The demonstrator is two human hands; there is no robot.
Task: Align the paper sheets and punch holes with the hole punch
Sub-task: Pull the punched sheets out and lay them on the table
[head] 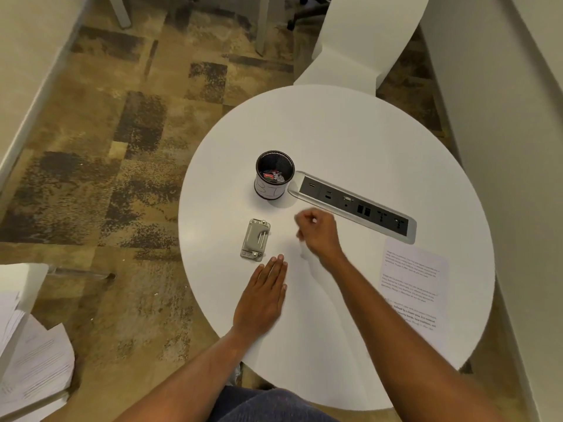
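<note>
A grey metal hole punch (255, 239) lies on the round white table (350, 141), left of centre. My left hand (262, 296) rests flat, palm down, just below the punch, on what looks like a blank white paper sheet (307, 260) that barely stands out from the tabletop. My right hand (318, 231) is closed to the right of the punch and seems to pinch the raised upper edge of that sheet. A printed sheet (414, 287) lies flat near the table's right edge.
A black mesh cup (274, 175) with small items stands behind the punch. A power and data socket strip (356, 204) is set into the table beside it. A stack of printed papers (30, 360) sits at the lower left, off the table. White furniture surrounds the table.
</note>
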